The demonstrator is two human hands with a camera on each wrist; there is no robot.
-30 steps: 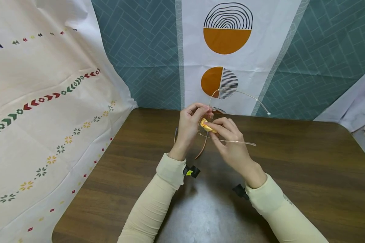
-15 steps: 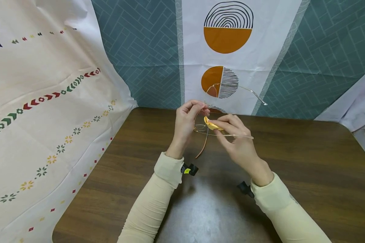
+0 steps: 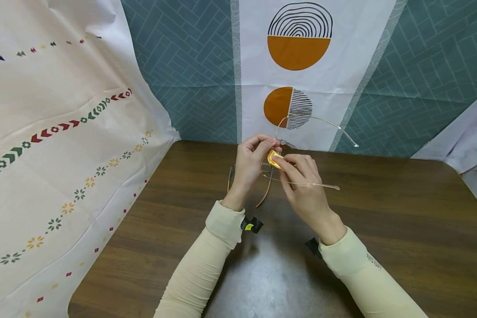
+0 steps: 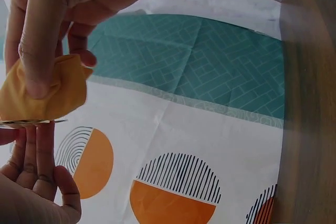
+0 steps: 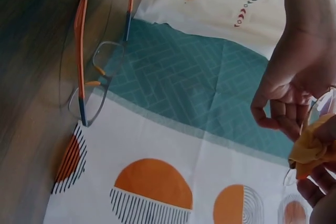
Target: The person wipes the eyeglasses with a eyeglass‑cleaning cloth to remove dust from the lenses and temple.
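Observation:
Thin wire-rimmed eyeglasses [image 3: 333, 187] are held up above the table, their clear-tipped temples pointing right. My left hand [image 3: 249, 163] pinches them at the frame. With thumb and fingers, my right hand [image 3: 308, 190] grips a folded yellow cloth [image 3: 274, 159] against the lens area. In the left wrist view the cloth [image 4: 47, 95] lies over the glasses' thin edge, with left-hand fingers [image 4: 37, 156] beneath. The fingers and cloth partly hide the lenses.
A second pair of eyeglasses [image 5: 80, 51], with orange-brown and blue temples, rests on the wooden table [image 3: 151, 229] beyond my hands. Patterned fabric [image 3: 191, 66] hangs behind the table, and a cream embroidered cloth [image 3: 63, 154] hangs on the left.
Both hands shifted slightly: the glasses tilted up and left half a second ago, then came back right. The cloth moved away from my left fingers and back toward them.

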